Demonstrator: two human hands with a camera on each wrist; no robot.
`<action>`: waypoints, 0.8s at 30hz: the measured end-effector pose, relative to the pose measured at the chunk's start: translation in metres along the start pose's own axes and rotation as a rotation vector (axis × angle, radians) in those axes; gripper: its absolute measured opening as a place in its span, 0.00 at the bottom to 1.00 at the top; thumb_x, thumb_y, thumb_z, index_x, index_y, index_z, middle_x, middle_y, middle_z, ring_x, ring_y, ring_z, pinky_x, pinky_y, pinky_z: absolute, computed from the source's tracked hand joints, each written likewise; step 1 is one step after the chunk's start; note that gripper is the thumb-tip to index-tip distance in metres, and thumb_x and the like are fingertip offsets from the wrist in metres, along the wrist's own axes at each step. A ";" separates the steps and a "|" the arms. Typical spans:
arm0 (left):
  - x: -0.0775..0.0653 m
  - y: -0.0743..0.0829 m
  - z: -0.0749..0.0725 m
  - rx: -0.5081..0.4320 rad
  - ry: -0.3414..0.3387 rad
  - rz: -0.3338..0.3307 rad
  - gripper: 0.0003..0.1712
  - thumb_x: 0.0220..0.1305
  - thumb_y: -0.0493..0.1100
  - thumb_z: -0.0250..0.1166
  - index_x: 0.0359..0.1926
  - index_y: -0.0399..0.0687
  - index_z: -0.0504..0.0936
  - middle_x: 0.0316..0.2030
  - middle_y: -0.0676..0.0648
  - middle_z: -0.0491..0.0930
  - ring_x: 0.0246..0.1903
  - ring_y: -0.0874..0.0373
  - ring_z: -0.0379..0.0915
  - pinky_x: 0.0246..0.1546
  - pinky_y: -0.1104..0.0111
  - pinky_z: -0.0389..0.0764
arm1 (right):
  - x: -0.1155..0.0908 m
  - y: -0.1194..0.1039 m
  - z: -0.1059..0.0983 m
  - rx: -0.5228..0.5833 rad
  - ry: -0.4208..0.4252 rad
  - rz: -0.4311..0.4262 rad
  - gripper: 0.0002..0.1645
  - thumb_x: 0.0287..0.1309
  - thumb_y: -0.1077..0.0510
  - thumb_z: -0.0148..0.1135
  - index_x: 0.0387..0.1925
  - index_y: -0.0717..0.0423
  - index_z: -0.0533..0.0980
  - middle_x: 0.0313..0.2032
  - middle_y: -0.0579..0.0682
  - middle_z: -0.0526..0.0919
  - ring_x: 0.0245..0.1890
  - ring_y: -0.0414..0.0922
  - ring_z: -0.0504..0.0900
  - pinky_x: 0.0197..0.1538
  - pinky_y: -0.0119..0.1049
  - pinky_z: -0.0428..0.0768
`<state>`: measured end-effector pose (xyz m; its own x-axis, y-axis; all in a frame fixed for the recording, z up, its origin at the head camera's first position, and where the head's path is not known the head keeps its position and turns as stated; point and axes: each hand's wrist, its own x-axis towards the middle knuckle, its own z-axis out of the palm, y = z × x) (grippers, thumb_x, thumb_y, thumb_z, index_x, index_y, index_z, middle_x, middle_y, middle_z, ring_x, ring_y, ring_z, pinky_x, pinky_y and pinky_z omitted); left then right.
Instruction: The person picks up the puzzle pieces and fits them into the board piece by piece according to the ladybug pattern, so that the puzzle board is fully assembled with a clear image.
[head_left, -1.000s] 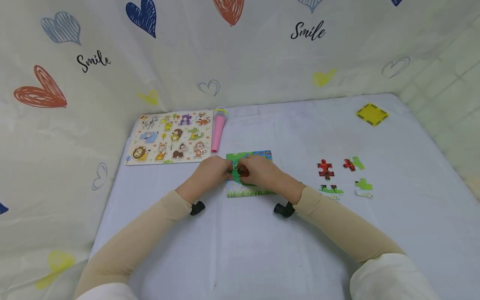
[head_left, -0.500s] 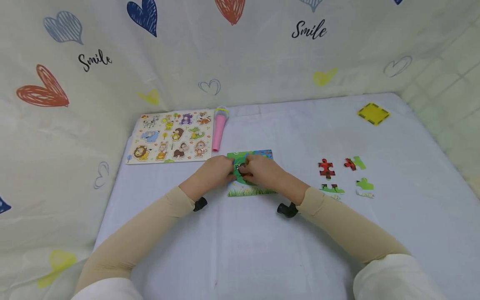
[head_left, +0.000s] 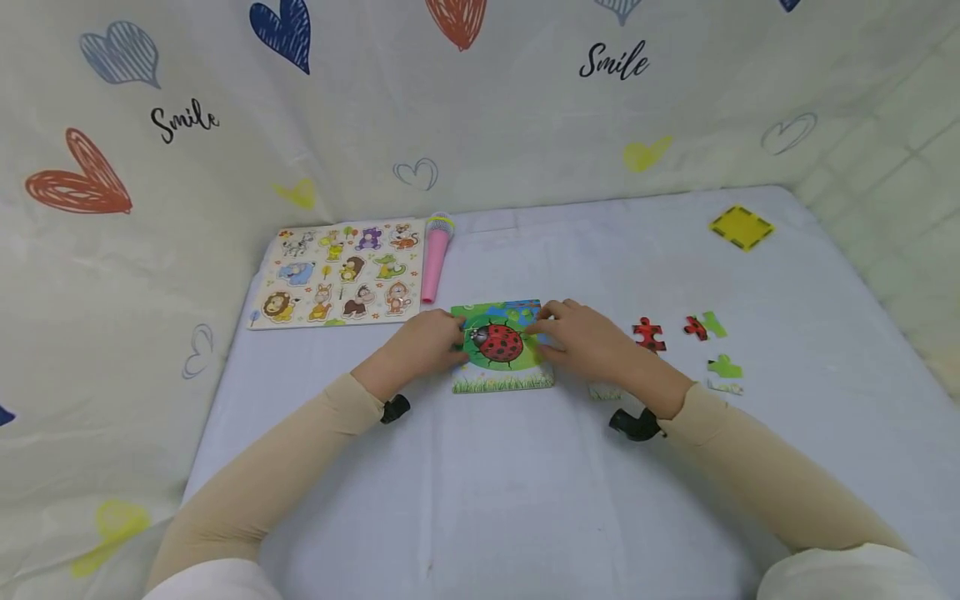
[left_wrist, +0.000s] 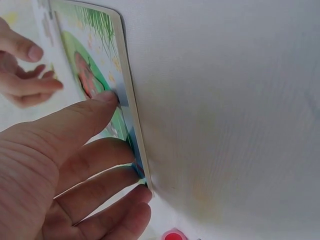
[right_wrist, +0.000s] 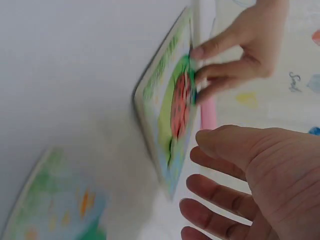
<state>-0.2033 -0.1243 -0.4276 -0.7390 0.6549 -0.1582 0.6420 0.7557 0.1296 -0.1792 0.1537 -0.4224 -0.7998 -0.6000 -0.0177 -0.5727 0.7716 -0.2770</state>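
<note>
A square board [head_left: 502, 386] with a ladybug picture [head_left: 498, 342] on a green ground lies on the white-covered table. Along its left edge rests my left hand [head_left: 420, 343], thumb and fingertips touching the border. In the left wrist view the thumb [left_wrist: 95, 107] lies over the edge and the fingers sit loosely beside it. My right hand [head_left: 588, 342] hovers at the board's right side with its fingers spread, holding nothing. The right wrist view shows a small space between those fingers and the board. Part of a grassy puzzle piece [head_left: 605, 392] shows below the right hand.
Several loose jigsaw pieces lie to the right, among them a red one [head_left: 648, 334] and a green one [head_left: 725, 367]. An animal puzzle board [head_left: 341, 273] and a pink toy microphone [head_left: 434, 262] stand back left. A yellow square [head_left: 742, 227] lies at the far right corner.
My right hand has let go of the dark red ladybug piece and drawn back to the right. The whole ladybug now shows on the board. My left hand stays at the left edge.
</note>
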 end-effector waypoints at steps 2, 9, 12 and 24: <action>0.000 0.000 0.000 -0.013 0.000 -0.013 0.15 0.65 0.52 0.73 0.37 0.44 0.92 0.58 0.42 0.85 0.48 0.50 0.85 0.51 0.59 0.85 | -0.014 0.012 -0.008 -0.029 0.014 0.019 0.19 0.65 0.57 0.70 0.57 0.55 0.84 0.54 0.57 0.82 0.52 0.57 0.80 0.54 0.52 0.81; 0.000 0.001 -0.001 -0.036 0.002 -0.043 0.19 0.63 0.53 0.75 0.44 0.44 0.84 0.37 0.48 0.86 0.36 0.55 0.80 0.40 0.60 0.83 | -0.064 0.056 -0.032 -0.087 0.011 0.155 0.21 0.61 0.61 0.72 0.56 0.60 0.84 0.52 0.62 0.83 0.50 0.61 0.81 0.49 0.54 0.82; -0.001 0.000 0.000 -0.053 0.009 -0.031 0.24 0.64 0.52 0.75 0.56 0.45 0.82 0.42 0.47 0.87 0.40 0.54 0.82 0.44 0.59 0.84 | -0.078 0.073 -0.037 -0.102 0.003 0.209 0.22 0.60 0.62 0.72 0.56 0.61 0.83 0.53 0.65 0.83 0.49 0.62 0.81 0.46 0.56 0.83; -0.001 -0.002 0.001 -0.062 -0.003 -0.005 0.26 0.66 0.51 0.73 0.61 0.45 0.84 0.53 0.47 0.87 0.51 0.51 0.84 0.55 0.58 0.83 | -0.089 0.098 -0.024 -0.044 0.042 0.217 0.20 0.60 0.68 0.68 0.55 0.62 0.82 0.50 0.63 0.84 0.46 0.58 0.83 0.42 0.51 0.85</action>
<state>-0.2036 -0.1268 -0.4284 -0.7415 0.6510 -0.1624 0.6243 0.7581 0.1887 -0.1686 0.2877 -0.4253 -0.9113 -0.4105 -0.0317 -0.3931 0.8904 -0.2294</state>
